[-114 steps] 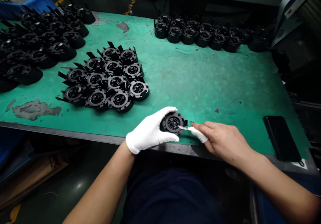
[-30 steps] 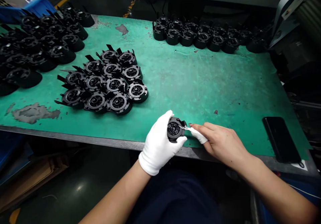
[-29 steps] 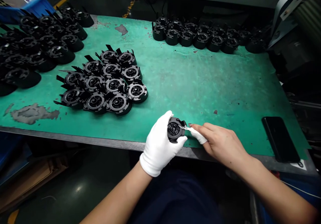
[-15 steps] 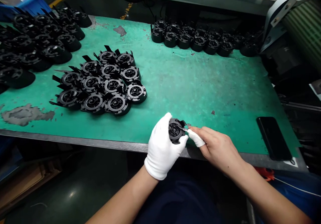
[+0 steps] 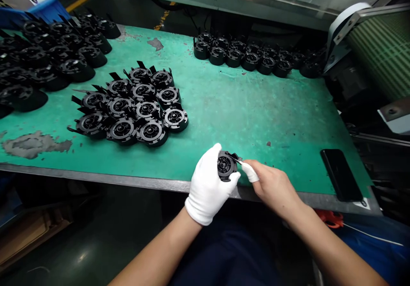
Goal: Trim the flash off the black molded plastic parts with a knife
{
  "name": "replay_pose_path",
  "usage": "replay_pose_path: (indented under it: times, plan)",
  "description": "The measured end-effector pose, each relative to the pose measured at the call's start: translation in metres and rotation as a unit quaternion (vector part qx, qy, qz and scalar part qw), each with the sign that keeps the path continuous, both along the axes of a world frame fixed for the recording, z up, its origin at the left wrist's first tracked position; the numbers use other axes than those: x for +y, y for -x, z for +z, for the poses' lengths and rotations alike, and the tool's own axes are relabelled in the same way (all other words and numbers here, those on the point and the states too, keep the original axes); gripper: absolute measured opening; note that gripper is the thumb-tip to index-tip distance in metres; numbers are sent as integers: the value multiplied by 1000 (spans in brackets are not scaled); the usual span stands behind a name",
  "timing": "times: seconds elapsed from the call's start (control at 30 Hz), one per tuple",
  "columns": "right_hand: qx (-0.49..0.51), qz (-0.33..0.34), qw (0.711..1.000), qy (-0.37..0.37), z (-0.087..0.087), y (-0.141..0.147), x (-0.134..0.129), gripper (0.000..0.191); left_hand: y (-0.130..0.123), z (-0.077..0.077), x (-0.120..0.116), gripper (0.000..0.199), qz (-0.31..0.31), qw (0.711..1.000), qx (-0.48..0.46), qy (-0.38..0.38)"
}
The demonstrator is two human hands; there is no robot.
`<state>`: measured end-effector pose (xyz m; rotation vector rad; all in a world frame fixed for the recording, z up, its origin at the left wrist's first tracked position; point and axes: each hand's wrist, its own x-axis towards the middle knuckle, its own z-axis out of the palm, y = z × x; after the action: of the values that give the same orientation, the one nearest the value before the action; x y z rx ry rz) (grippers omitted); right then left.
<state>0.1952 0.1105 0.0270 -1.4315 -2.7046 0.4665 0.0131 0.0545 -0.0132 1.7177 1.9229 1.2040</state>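
Note:
My left hand (image 5: 209,183), in a white glove, is wrapped around a round black plastic part (image 5: 226,166) above the table's front edge. The part's ringed, ribbed face is turned up toward me. My right hand (image 5: 270,181) is bare except for a white cover on the thumb. It pinches a thin metal blade-like tool (image 5: 236,160), whose tip lies at the upper right rim of the part. The tool's handle is hidden inside my fingers.
On the green table (image 5: 243,106) stands a cluster of similar black parts (image 5: 150,132) at centre left. More parts (image 5: 77,69) fill the far left, and a double row (image 5: 250,59) lines the back. A black phone (image 5: 341,175) lies at right, near a green conveyor belt (image 5: 381,42).
The tool tip has shifted from over the part's face to its upper right rim, and my right hand has moved slightly left. My left hand still grips the part. The view has shifted a little.

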Motion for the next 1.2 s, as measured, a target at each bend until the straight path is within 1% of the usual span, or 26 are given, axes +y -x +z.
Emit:
replay_pose_path:
  times: [0.07, 0.1, 0.17, 0.23, 0.33, 0.47, 0.6, 0.7, 0.8, 0.93, 1.03, 1.13, 1.2]
  plan:
    - [18, 15, 998, 52, 1, -11, -1, 30, 12, 4, 0, 80, -62, 998, -5, 25]
    - [26, 25, 997, 71, 2, -15, -2, 30, 18, 6, 1, 81, -82, 996, -4, 34]
    - [48, 53, 993, 98, 4, -21, -1, 32, 26, 10, 2, 82, -103, 994, 4, 45]
    - [58, 76, 988, 120, 7, -22, 1, 35, 30, 13, 5, 82, -110, 993, 12, 53]
    - [25, 108, 982, 152, 12, -19, 6, 40, 33, 15, 10, 81, -134, 989, 14, 68]
    - [-9, 138, 979, 153, 18, -18, 13, 41, 36, 20, 15, 80, -186, 978, 5, 97]
    - [-6, 135, 979, 154, 18, -19, 16, 41, 40, 25, 20, 78, -198, 974, 2, 113]
    - [-5, 158, 971, 182, 19, -17, 18, 39, 43, 27, 24, 78, -233, 964, 5, 124]
    - [0, 166, 970, 175, 21, -15, 22, 38, 46, 28, 29, 79, -263, 955, 15, 135]
    - [-6, 155, 976, 151, 20, -14, 26, 32, 48, 28, 32, 78, -274, 952, 9, 136]
    - [-21, 175, 971, 160, 21, -11, 29, 30, 49, 27, 33, 79, -278, 951, 1, 135]
    - [-43, 200, 964, 168, 29, -7, 38, 29, 51, 29, 35, 80, -282, 949, 1, 139]
    - [-44, 202, 961, 183, 36, -7, 44, 26, 50, 29, 34, 79, -283, 949, -2, 138]
